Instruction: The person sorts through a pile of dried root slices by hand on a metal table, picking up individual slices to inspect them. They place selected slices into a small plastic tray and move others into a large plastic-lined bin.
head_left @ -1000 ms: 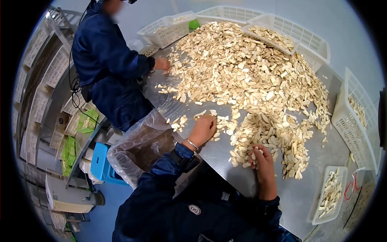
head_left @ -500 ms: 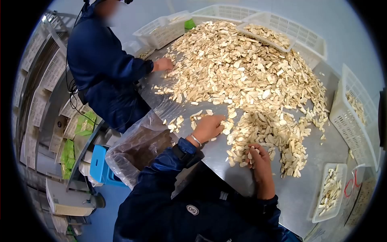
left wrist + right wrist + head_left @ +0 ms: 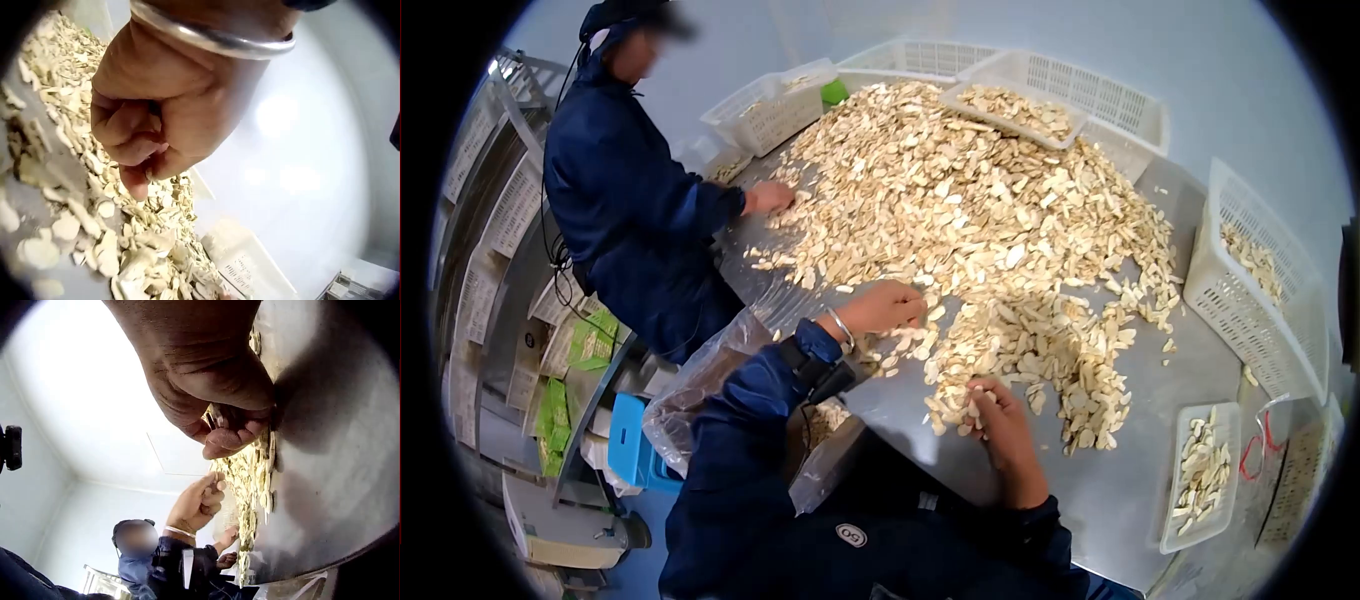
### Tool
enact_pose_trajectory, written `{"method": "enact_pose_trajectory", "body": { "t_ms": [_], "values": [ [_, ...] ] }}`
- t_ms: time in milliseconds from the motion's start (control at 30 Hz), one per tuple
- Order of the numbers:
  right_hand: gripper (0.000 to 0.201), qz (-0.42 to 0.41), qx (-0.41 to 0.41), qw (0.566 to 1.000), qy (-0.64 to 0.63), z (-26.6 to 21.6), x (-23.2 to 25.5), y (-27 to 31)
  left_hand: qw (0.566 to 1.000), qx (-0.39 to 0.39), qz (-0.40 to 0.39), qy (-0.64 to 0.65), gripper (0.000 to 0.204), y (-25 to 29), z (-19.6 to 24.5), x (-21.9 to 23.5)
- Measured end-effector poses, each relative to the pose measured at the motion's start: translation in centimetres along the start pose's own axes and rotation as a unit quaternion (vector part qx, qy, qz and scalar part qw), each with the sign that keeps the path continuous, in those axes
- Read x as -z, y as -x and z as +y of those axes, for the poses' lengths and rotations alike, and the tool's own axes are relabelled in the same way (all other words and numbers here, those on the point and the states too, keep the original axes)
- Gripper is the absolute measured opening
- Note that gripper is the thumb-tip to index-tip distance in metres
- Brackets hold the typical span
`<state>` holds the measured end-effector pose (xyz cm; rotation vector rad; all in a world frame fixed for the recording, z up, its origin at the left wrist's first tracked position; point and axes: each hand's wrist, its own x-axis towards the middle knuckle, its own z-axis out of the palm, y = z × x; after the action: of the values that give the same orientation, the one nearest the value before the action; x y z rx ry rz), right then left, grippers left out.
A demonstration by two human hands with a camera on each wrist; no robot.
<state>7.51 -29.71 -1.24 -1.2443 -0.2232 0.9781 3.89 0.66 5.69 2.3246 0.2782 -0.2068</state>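
Note:
Pale dried slices form a large heap (image 3: 960, 190) on the metal table, with a smaller spread (image 3: 1050, 340) on its near side. My left hand (image 3: 887, 305) is over loose slices at the table's left near part. In the left wrist view its fingers are curled in, thumb against them, with no slice showing between them. At the near edge of the spread, my right hand (image 3: 1005, 430) pinches a slice (image 3: 978, 396) between thumb and fingers. The right wrist view shows its fingers (image 3: 228, 440) curled inward, partly hiding what they hold.
A bag-lined bin (image 3: 685, 400) stands at the near left edge, partly behind my left sleeve. A small tray (image 3: 1233, 440) of slices lies at right, beside a tall white basket (image 3: 1230, 300). More baskets (image 3: 1090, 85) line the back. Another person (image 3: 635, 190) works at the far left.
The head view has swung, so the scene sits further left. My left hand has drawn back leftward, its forearm now over the bin. My right hand remains at the spread's near edge.

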Motion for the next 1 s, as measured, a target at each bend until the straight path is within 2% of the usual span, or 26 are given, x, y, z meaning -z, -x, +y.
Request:
{"method": "enact_pose_trajectory", "body": {
  "t_ms": [33, 133, 200, 233, 267, 300, 333, 433, 467, 500, 533, 567, 600, 633, 700, 733, 800, 867, 900, 933, 1000],
  "values": [
    [0.021, -0.003, 0.009, 1.0, 0.0, 0.0, 0.0, 0.0, 0.998, -0.041, -0.03, 0.021, 0.03, -0.9, 0.5, 0.7],
    [0.021, -0.003, 0.001, 1.0, -0.015, -0.1, -0.2, 0.0, 0.968, -0.111, -0.217, -0.055, 0.028, -5.3, 3.4, 4.3],
    [0.02, -0.002, -0.002, 1.0, -0.008, -0.7, -0.5, 0.2, 0.933, -0.294, -0.11, -0.178, 0.029, -11.7, 4.5, 7.2],
    [0.02, -0.002, -0.003, 1.0, -0.007, -0.7, -0.4, 0.3, 0.974, -0.213, 0.011, -0.072, 0.028, -11.5, 8.8, 8.7],
    [0.019, -0.003, -0.003, 1.0, -0.006, -0.8, -0.4, 0.3, 0.983, -0.124, 0.132, 0.037, 0.028, -10.5, 13.0, 10.3],
    [0.019, 0.001, -0.003, 1.0, -0.008, -0.9, -0.3, 0.2, 0.958, -0.122, 0.173, 0.193, 0.027, -11.1, 13.7, 11.1],
    [0.019, 0.005, -0.003, 1.0, -0.01, -0.8, -0.2, 0.2, 0.908, -0.115, 0.207, 0.345, 0.026, -11.4, 14.1, 11.5],
    [0.018, 0.008, -0.01, 0.999, -0.037, -1.4, -0.2, 0.7, 0.897, -0.064, 0.196, 0.391, 0.023, -9.9, 13.0, 9.0],
    [0.018, 0.006, -0.011, 0.999, -0.052, -1.6, -0.3, 0.7, 0.913, -0.047, 0.164, 0.371, 0.025, -10.6, 10.3, 6.9],
    [0.02, -0.006, -0.005, 0.998, -0.059, -1.4, -0.2, 0.5, 0.937, -0.018, 0.129, 0.323, 0.027, -7.7, 11.1, 4.8],
    [0.022, -0.017, 0.0, 0.998, -0.065, -1.0, 0.1, 0.2, 0.924, -0.008, 0.077, 0.375, 0.024, -7.4, 8.9, 2.0],
    [0.025, -0.029, 0.004, 0.997, -0.07, -0.7, 0.3, 0.2, 0.925, 0.024, 0.04, 0.378, 0.021, -5.2, 9.7, -0.2],
    [0.029, -0.027, -0.013, 0.994, -0.107, -1.1, 0.1, 0.3, 0.922, 0.036, -0.007, 0.386, 0.024, -4.2, 8.5, -2.6],
    [0.032, -0.025, -0.031, 0.989, -0.143, -1.9, -0.3, 0.5, 0.938, -0.019, -0.015, 0.345, 0.026, -3.4, 7.4, -5.5],
    [0.039, -0.002, -0.049, 0.98, -0.192, -2.5, -0.8, 0.6, 0.944, -0.003, -0.069, 0.321, 0.04, 0.6, 10.2, -7.7],
    [0.041, 0.019, -0.05, 0.977, -0.205, -2.5, -0.9, 0.6, 0.941, -0.016, -0.093, 0.324, 0.04, 1.7, 10.7, -8.7],
    [0.042, 0.03, -0.045, 0.971, -0.233, -1.6, -0.4, 0.4, 0.945, -0.238, -0.016, 0.224, 0.038, 2.4, 10.6, -10.5],
    [0.037, 0.002, -0.039, 0.963, -0.265, 0.4, 1.3, -0.8, 0.948, -0.17, 0.017, 0.269, 0.034, 4.0, 10.8, -10.2],
    [0.036, -0.001, -0.038, 0.967, -0.252, -0.4, 0.9, -0.4, 0.947, -0.13, 0.039, 0.29, 0.032, 5.0, 10.7, -9.7],
    [0.032, -0.024, -0.043, 0.963, -0.264, -1.3, 0.7, -0.1, 0.938, -0.191, 0.106, 0.269, 0.029, 5.4, 9.4, -9.6],
    [0.028, -0.046, -0.025, 0.956, -0.288, -0.8, 0.8, 0.0, 0.93, -0.133, 0.193, 0.283, 0.022, 6.5, 6.5, -11.0]
  ]
}}
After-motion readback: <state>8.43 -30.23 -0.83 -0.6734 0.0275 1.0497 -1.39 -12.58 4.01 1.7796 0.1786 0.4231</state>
